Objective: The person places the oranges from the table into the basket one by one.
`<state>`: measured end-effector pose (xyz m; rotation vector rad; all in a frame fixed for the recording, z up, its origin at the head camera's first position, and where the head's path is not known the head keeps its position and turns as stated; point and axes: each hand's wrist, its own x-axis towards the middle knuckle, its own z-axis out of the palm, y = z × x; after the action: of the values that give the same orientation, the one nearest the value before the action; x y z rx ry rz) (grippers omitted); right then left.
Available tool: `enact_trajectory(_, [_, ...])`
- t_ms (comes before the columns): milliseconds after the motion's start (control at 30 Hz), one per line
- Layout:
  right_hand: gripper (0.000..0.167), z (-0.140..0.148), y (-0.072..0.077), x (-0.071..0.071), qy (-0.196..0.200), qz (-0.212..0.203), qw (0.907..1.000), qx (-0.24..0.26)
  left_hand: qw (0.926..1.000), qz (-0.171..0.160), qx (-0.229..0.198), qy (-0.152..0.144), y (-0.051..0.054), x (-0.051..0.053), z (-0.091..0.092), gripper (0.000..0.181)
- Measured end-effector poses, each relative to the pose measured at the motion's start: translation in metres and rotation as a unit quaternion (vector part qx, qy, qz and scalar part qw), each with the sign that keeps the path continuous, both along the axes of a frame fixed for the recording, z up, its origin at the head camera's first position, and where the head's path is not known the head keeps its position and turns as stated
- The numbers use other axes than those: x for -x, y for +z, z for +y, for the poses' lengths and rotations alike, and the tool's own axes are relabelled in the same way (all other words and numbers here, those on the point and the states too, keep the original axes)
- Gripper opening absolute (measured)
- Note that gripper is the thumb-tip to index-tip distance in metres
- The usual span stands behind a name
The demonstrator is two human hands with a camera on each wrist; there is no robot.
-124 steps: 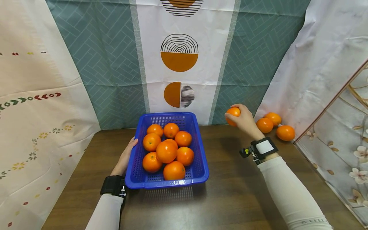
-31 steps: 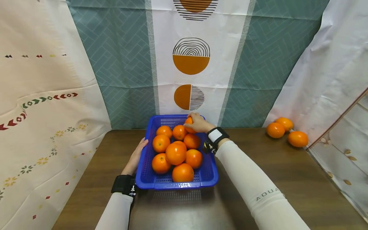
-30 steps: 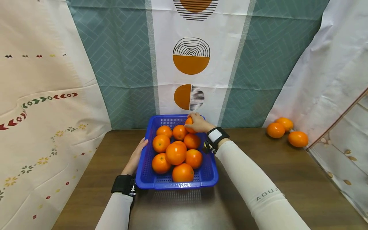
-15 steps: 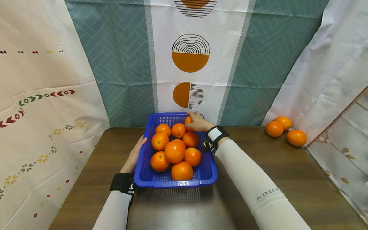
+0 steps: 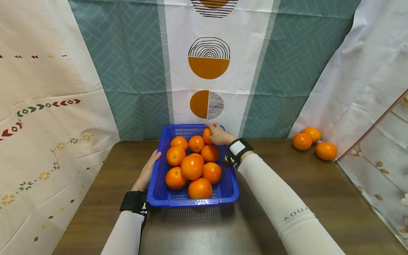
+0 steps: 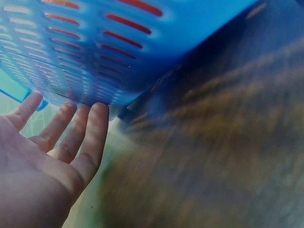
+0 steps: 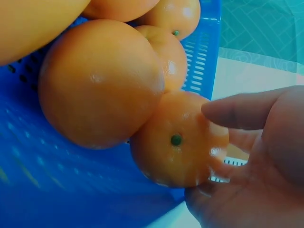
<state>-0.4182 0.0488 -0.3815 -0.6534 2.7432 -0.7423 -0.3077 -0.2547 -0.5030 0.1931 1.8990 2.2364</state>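
Observation:
A blue plastic basket (image 5: 153, 184) with slotted walls holds several oranges (image 5: 192, 167), some stacked on others. In the basket's far right corner, my right hand (image 5: 220, 135) holds another orange (image 5: 207, 136) between thumb and fingers. The right wrist view shows this orange (image 7: 176, 156) with its green stem end, touching a neighbouring orange (image 7: 99, 85). My left hand (image 5: 147, 171) rests against the basket's left side. Seen in the left wrist view, the left hand's fingers (image 6: 95, 133) are nearly straight, with tips at the slotted wall (image 6: 85, 47).
Three more oranges (image 5: 302, 141) lie at the far right of the brown wooden table (image 5: 271, 177), by the curtain. Patterned cloth (image 5: 134, 71) hangs behind the table, and flowered cloth borders both sides.
Since the earliest frame, my right hand has carried an orange leftward from beside the loose ones into the basket's far right corner. Over the last second the hands have barely moved; the view shifted slightly.

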Motion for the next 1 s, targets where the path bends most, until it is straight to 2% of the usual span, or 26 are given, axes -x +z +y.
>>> enact_trajectory(100, [0.066, 0.004, 0.004, 0.0, 0.007, -0.006, 0.9999, 0.007, 1.0, 0.004, -0.005, -0.004, 0.0, 0.001, 0.0, 0.061])
enact_trajectory(233, [0.071, 0.013, 0.009, 0.003, 0.008, -0.024, 0.9986, 0.047, 0.9997, 0.016, -0.015, -0.013, 0.001, 0.003, 0.001, 0.059])
enact_trajectory(467, [0.072, 0.033, 0.021, -0.001, 0.005, -0.033, 0.9905, 0.134, 0.9998, 0.01, -0.006, -0.015, 0.004, 0.004, 0.0, 0.061])
enact_trajectory(600, [0.07, 0.042, 0.023, -0.005, 0.0, -0.041, 0.9855, 0.164, 0.9998, 0.017, -0.001, -0.013, 0.003, 0.002, -0.002, 0.061])
enact_trajectory(767, [0.068, 0.056, 0.024, -0.01, -0.005, -0.035, 0.9823, 0.184, 0.9999, 0.01, 0.004, -0.006, -0.001, -0.001, -0.004, 0.061])
enact_trajectory(1000, [0.061, 0.081, 0.028, -0.016, -0.025, 0.009, 0.9734, 0.227, 0.9999, 0.01, 0.006, -0.011, 0.0, 0.0, -0.004, 0.062])
